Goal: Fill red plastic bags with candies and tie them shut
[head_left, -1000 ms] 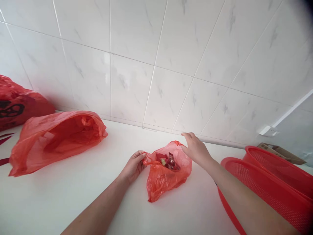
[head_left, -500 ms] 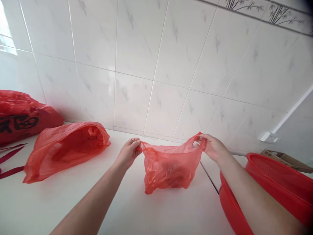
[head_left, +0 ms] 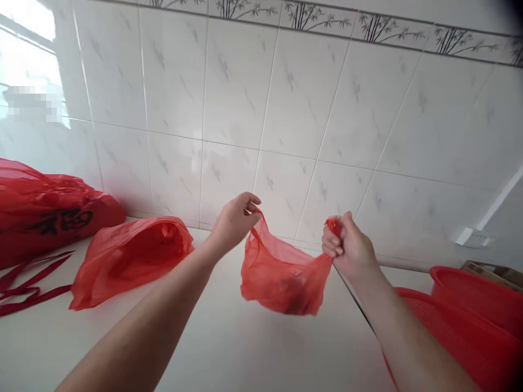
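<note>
Between my hands hangs a thin red plastic bag, slung over the white table. Something dark shows faintly through its lower part, too blurred to name. My left hand pinches one handle of the bag at its upper left corner. At the other side my right hand is closed in a fist round the bunched right handle, and a bit of red plastic sticks out above the fingers. The bag's mouth sags between the two handles.
Left of my arm lies another red plastic bag, its mouth open. Behind it stands a large red bag with black lettering and dark red straps. Red plastic baskets and a cardboard box sit at the right. A tiled wall rises behind.
My left hand has risen and moved right with its handle. The right hand has gone from a fingertip hold to a fist round its handle. The view has tilted up.
</note>
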Demonstrator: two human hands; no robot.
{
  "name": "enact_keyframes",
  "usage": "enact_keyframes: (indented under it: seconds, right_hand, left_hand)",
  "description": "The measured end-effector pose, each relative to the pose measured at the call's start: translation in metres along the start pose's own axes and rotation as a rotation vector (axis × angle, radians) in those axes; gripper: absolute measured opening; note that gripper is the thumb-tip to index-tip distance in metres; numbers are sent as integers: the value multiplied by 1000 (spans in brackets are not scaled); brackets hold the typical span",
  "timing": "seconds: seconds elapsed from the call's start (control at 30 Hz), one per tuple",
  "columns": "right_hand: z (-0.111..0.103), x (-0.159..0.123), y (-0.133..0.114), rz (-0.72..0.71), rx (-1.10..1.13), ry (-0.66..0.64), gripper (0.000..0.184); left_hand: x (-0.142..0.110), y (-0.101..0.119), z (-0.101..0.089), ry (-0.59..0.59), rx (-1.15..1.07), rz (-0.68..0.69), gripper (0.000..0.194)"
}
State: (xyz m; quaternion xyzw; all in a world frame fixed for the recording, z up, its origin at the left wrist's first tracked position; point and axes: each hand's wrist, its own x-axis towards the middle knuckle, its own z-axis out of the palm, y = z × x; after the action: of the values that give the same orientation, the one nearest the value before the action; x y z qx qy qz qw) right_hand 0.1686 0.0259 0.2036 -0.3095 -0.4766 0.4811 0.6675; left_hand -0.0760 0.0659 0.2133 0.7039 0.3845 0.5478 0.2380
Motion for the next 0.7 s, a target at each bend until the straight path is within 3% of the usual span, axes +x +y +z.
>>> enact_keyframes:
  seconds: [0.13, 0.23, 0.3, 0.4, 0.47, 0.53, 0.63, 0.7]
  right_hand:
    - [22, -20, 31, -55, -281, -44, 38]
    - [39, -34, 46, 37, -477, -220, 49]
    - [49, -40, 51, 50, -523, -307, 40]
    - [56, -41, 57, 18, -476, -188, 36]
    - [55, -38, 60, 38, -405, -61, 39]
    - [52, -34, 64, 51, -348, 22, 39]
    - [47, -29, 67, 0, -314, 54, 42]
    - [45, -27, 67, -25, -317, 10, 43]
  left_hand:
    - [-14, 3, 19, -3, 149, 67, 29]
    - [-23, 8, 34, -28, -17, 31, 25]
    - [-29, 12, 40, -94, -179, -5, 24]
    - [-40, 15, 43, -96, -258, 12, 22]
    - [-47, 11, 44, -34, -182, 60, 17]
    - [-53, 4, 46, -52, -84, 114, 13]
    - [-56, -11, 55, -135, -1, 171, 18]
    - [-54, -19, 61, -123, 23, 185, 19]
